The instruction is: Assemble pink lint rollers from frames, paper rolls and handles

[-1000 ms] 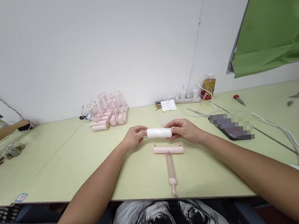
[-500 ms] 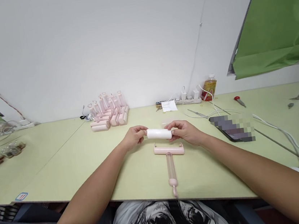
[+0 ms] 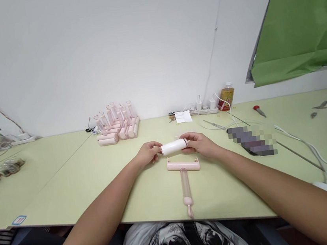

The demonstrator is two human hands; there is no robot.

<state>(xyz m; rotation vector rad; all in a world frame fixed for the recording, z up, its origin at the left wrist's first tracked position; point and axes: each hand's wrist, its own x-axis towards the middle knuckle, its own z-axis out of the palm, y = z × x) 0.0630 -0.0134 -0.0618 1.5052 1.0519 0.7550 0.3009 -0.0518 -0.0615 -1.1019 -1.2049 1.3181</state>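
Note:
A white roll is held between my two hands above the table, its right end tilted a little upward. The fingers of my left hand pinch its left end. Around the right end, where a dark rim shows, the fingers of my right hand are closed. Just below the roll, a pink T-shaped handle lies on the table with its crossbar toward the roll and its clear grip pointing at me. Neither hand touches it.
Several pink rollers stand grouped near the wall. Behind my hands are a white paper and a power strip. To the right lie a phone, a bottle, a red-ended tool and white cables.
The white roll has tilted, its right end now higher, and a dark rim shows there. The whole view has shifted slightly. Both hands still hold the roll.

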